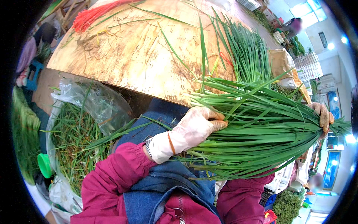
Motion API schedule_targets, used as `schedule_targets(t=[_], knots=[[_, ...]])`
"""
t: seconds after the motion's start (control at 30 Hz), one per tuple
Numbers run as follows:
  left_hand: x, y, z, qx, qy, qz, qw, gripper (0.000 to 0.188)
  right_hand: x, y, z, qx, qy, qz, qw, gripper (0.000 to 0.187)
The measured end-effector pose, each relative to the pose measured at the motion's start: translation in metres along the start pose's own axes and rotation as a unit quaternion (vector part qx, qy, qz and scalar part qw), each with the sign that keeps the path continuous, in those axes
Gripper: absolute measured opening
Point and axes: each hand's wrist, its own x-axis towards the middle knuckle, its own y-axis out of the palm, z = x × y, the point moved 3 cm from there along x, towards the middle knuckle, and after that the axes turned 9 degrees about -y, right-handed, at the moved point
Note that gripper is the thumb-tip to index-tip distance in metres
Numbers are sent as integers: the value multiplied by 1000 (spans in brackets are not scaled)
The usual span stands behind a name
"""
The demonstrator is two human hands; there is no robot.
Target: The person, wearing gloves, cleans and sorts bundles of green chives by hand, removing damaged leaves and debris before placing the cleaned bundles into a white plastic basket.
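A large bundle of garlic chives (257,127) stretches across my lap, its pale stalk ends to the left and its leaf tips to the right. My right hand (321,116) is wrapped round the bundle close to the tips. My left hand (199,125), in a thin white glove with a rubber band at the wrist, pinches some leaves beside the pale ends; the exact grip of its fingers is partly hidden. Just beyond, a second bunch of chives (250,52) lies on the right edge of the wooden board (126,56).
Red strips (95,15) lie at the board's far left, with loose leaves and roots scattered near them. Left of my knees stands a clear plastic bag (108,100) full of chive scraps (76,130). A blue stool (35,74) and another person are farther left.
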Motion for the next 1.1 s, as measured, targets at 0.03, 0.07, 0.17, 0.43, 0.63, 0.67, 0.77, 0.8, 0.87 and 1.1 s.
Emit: schedule_targets(t=[0.03,0.07,0.17,0.43,0.63,0.67,0.77,0.8,0.87,1.1], knots=[[-6,-3,-5,-3,9,-6,1000,19,0,-2,3,-3,-5,-2,1000,22],[-10,-7,-7,-6,18,-13,1000,18,0,-7,7,-6,-10,-5,1000,22],[-22,-25,2,-317,11,43,947,16,-2,-18,12,22,1,22,1000,21],[-147,-142,10,-115,-89,-82,986,9,-8,-11,14,14,8,-12,1000,21],[-198,-176,39,593,-40,-350,724,17,2,-1,-2,54,-61,-40,996,19],[-163,-154,24,528,13,-302,794,21,3,-3,7,44,-52,-33,997,19],[-91,-103,-7,412,154,-260,860,40,4,-11,13,15,-2,24,1000,17],[-70,-90,-16,392,176,-253,867,50,6,-9,12,29,-6,45,999,16],[-27,-79,-26,295,33,-219,929,68,5,-7,14,23,3,64,998,18],[60,-51,-41,247,-103,-183,946,92,19,1,20,145,-39,248,957,21]])
